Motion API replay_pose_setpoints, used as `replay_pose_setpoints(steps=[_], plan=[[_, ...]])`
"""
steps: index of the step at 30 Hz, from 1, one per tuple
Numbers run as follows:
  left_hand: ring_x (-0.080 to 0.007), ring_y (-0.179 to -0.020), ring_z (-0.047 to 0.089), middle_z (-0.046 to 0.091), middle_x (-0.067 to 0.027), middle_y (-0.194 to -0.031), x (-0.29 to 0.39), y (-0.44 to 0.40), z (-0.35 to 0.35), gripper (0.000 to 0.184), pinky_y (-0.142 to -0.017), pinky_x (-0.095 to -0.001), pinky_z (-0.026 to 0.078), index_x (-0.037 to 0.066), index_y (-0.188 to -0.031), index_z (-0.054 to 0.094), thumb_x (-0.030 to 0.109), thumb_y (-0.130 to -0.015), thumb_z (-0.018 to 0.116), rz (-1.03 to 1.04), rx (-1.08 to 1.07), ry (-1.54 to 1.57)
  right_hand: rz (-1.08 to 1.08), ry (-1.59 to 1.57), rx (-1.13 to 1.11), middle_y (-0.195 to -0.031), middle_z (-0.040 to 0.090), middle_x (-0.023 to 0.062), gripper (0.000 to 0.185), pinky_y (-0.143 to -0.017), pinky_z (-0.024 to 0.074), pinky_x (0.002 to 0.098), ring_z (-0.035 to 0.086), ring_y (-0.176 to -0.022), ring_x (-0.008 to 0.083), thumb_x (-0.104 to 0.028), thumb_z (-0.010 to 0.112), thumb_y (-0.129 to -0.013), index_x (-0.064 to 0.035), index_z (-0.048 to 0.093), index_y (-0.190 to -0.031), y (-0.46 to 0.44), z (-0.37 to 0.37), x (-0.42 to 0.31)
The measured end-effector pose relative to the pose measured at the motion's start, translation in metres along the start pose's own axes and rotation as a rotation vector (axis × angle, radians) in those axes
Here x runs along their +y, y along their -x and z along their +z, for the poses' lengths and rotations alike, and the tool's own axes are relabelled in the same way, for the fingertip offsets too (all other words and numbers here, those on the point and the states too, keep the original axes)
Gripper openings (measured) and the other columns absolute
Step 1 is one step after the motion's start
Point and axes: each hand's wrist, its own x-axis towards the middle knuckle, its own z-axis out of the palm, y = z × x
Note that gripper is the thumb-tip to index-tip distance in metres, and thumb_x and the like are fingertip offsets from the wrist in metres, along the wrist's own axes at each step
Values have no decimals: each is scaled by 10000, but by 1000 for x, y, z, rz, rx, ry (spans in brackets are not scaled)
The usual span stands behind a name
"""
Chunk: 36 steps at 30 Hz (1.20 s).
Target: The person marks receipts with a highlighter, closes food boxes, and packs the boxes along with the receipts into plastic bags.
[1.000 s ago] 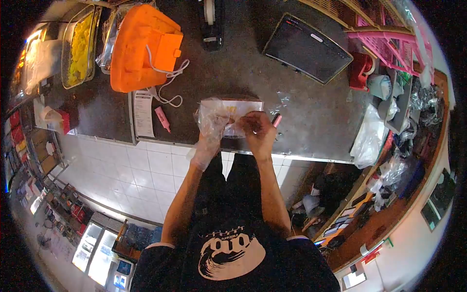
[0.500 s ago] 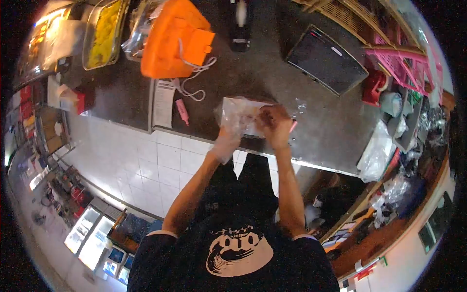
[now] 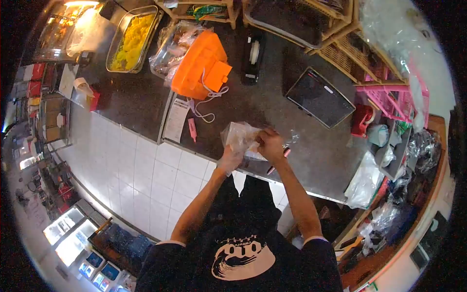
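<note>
Dim counter, glare upper left, fisheye-curved edges, grainy.

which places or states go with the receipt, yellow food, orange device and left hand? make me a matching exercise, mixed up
1. receipt
2. yellow food
3. orange device
4. left hand

a. has a white cord by it
b. in a tray
c. has clear plastic at its fingers
d. flat, with a pink marker beside it

Pairs: 1-d, 2-b, 3-a, 4-c
</note>
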Motion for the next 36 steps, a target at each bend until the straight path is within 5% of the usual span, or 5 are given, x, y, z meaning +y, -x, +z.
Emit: replay_pose_setpoints(steps=[7, 12, 16, 23, 36], plan=[[-357, -1402, 366, 402, -51, -1543, 43, 82, 2, 739, -1112, -554, 343, 256, -1368, 573, 94, -671, 757, 521, -535, -1029, 218, -376, -291, -868, 718, 128, 174, -745, 543, 414, 687, -777, 324, -241, 765, -729, -93, 745, -817, -27, -40, 49], [-327, -1217, 580, 618, -105, -1326, 90, 100, -46, 464, -989, -469, 484, 154, -1196, 694, 58, -742, 709, 414, -806, -638, 316, -235, 348, -893, 739, 131, 387, -749, 550, 406, 718, -801, 292, -497, 701, -860, -123, 754, -944, -140, -34, 54], [-215, -1012, 651, 711, -77, -1139, 145, -22, -60, 352, -917, -389, 495, 13, -1146, 688, 292, -986, 545, 87, 1, 49, 555, -332, 404, -841, 696, 29, 254, -674, 471, 303, 611, -700, 186, -335, 704, -910, -92, 659, -852, -238, 57, 103], [-205, -1251, 530, 638, -68, -1296, 47, -207, -23, 845, -1057, -415, 352, 76, -1255, 666, 775, -932, 320, -229, -156, 609, 588, -603, 709, -1087, 652, 65, 371, -746, 498, 294, 647, -835, 178, -196, 706, -925, 28, 559, -1182, -179, 10, -22], [-182, -904, 695, 742, -100, -957, -17, -248, -8, 425, -847, -342, 529, 46, -1033, 747, 424, -840, 767, -122, -20, 76, 539, -127, 637, -840, 702, 72, 87, -744, 494, 333, 635, -789, 218, -73, 746, -824, -43, 714, -900, -47, 42, -96]])
